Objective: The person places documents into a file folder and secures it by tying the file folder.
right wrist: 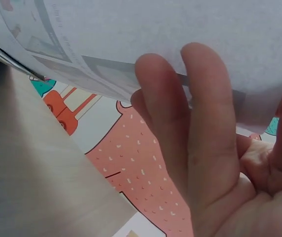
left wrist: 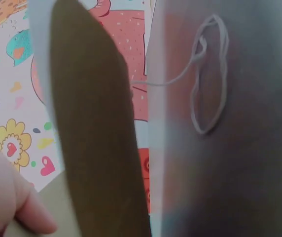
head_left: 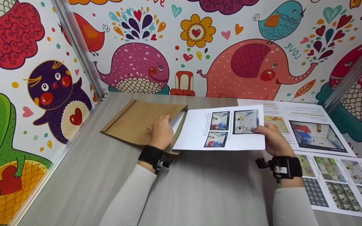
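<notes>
A brown paper envelope point(head_left: 143, 121) lies tilted on the table, its mouth toward the right. My left hand point(head_left: 162, 133) grips it near that open edge, fingers over the upper face. White paper shows inside the mouth. My right hand point(head_left: 275, 139) pinches the right end of a white printed sheet point(head_left: 190, 131), thumb on top and fingers point(right wrist: 210, 108) underneath. The sheet's left end meets the envelope's mouth. A brown flap point(left wrist: 99, 128) stands near my left hand in the left wrist view, beside a looped white string point(left wrist: 225, 74).
Printed sheets with pictures point(head_left: 335, 191) lie at the right of the grey table point(head_left: 209, 191), partly under my right forearm. Cartoon-patterned panels point(head_left: 181, 18) close off the back and sides, joined by metal corner posts point(head_left: 82, 53). Each wrist wears a black strap with a camera.
</notes>
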### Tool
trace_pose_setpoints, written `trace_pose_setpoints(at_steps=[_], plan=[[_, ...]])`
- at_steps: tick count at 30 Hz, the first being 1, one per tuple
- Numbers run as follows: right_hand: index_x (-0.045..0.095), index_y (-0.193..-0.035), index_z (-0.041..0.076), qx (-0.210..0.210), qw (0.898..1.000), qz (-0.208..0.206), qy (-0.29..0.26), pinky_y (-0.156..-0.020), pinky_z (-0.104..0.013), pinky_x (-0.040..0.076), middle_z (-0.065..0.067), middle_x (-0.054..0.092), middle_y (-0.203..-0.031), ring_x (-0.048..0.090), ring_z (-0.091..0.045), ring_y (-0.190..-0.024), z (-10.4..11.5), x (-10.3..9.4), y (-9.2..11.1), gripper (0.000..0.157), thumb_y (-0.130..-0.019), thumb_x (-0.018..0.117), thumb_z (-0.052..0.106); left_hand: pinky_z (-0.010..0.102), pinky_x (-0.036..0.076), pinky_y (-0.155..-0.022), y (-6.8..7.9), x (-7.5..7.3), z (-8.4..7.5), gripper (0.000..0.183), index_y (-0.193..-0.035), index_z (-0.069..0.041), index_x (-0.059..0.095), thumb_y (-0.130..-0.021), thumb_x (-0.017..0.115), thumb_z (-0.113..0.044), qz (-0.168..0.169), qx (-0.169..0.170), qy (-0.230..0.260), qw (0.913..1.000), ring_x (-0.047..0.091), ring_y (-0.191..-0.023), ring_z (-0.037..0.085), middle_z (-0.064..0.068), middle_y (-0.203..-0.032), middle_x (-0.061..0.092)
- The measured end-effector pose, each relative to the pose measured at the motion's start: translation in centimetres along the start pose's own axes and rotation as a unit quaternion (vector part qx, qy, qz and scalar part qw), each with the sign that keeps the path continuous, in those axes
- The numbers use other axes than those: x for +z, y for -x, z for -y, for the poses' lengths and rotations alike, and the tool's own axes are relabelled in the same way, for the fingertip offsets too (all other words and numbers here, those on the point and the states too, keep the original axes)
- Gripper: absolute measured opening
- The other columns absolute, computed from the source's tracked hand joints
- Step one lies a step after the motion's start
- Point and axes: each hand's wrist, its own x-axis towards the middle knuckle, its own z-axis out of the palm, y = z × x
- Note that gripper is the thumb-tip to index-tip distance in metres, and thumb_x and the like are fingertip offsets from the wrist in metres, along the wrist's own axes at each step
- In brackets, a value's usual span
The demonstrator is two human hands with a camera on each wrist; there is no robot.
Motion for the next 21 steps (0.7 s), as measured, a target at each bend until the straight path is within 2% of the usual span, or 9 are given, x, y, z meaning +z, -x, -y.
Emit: trace_pose_setpoints(at_steps=[7, 14, 18, 21], plan=[[0.038, -0.143, -0.002, 0.008, 1.000, 0.020, -0.008, -0.079, -0.032, 0.060, -0.006, 0.071, -0.114, 0.072, -0.020, -0.098, 0.1, 0.4, -0.2, 0.046, -0.098, 0.046, 0.001, 0.079, 0.024, -0.106, 0.3, 0.0, -0.4, 0.044, -0.136, -0.007, 0.060, -0.097, 0.042, -0.004, -0.015, 0.010, 0.012, 0.9998, 0.050, -0.137, 0.036, 0.014, -0.145, 0.056], [0.036, -0.145, -0.005, -0.002, 1.000, 0.010, -0.004, -0.079, -0.032, 0.060, -0.006, 0.071, -0.114, 0.072, -0.020, -0.098, -0.6, 0.9, -0.7, 0.050, -0.097, 0.045, -0.002, 0.077, 0.025, -0.108, 0.5, -0.1, -0.8, 0.044, -0.138, -0.008, 0.059, -0.097, 0.043, -0.004, -0.010, 0.011, 0.025, 0.9996, 0.050, -0.137, 0.035, 0.012, -0.146, 0.056], [0.040, -0.143, -0.007, -0.004, 1.000, 0.003, -0.001, -0.079, -0.032, 0.060, -0.006, 0.072, -0.111, 0.072, -0.021, -0.098, -1.0, 1.5, -1.1, 0.049, -0.095, 0.046, -0.004, 0.072, 0.031, -0.108, 0.8, -0.2, -1.1, 0.045, -0.138, -0.009, 0.059, -0.096, 0.045, -0.004, -0.008, 0.009, 0.032, 0.9994, 0.052, -0.136, 0.037, 0.011, -0.147, 0.056], [0.037, -0.145, -0.010, -0.005, 1.000, -0.002, 0.011, -0.080, -0.033, 0.060, -0.007, 0.072, -0.111, 0.072, -0.022, -0.099, -1.3, 2.1, -1.4, 0.052, -0.094, 0.046, -0.005, 0.069, 0.033, -0.107, 1.0, -0.3, -1.5, 0.045, -0.139, -0.010, 0.058, -0.096, 0.045, -0.004, -0.004, 0.005, 0.038, 0.9993, 0.052, -0.135, 0.038, 0.012, -0.148, 0.055]])
